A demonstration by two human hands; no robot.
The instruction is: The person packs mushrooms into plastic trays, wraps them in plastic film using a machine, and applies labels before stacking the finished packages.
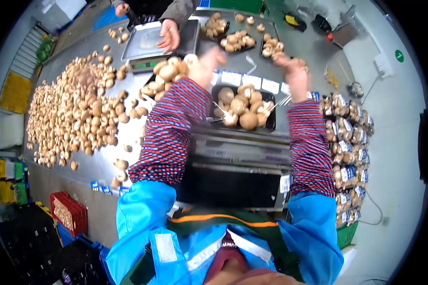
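Both my hands reach forward past a black tray of brown mushrooms (pixel 245 107) that sits beyond a dark machine (pixel 233 185) in front of me. My left hand (pixel 208 66) is blurred, beside a heap of large mushrooms (pixel 169 73) at its left; its fingers are smeared. My right hand (pixel 294 71), also blurred, is near a filled tray (pixel 272 46) at the upper right, and whether it holds anything is unclear. White strands of film or ties show at both sides of the middle tray. White and blue labels (pixel 251 81) lie just behind it.
Loose mushrooms (pixel 81 109) cover the left of the metal table. A scale (pixel 159 42) stands at the back, with a co-worker's hand (pixel 169 35) over it. Wrapped packs (pixel 349 152) are stacked at the right. A red crate (pixel 69 213) is at the lower left.
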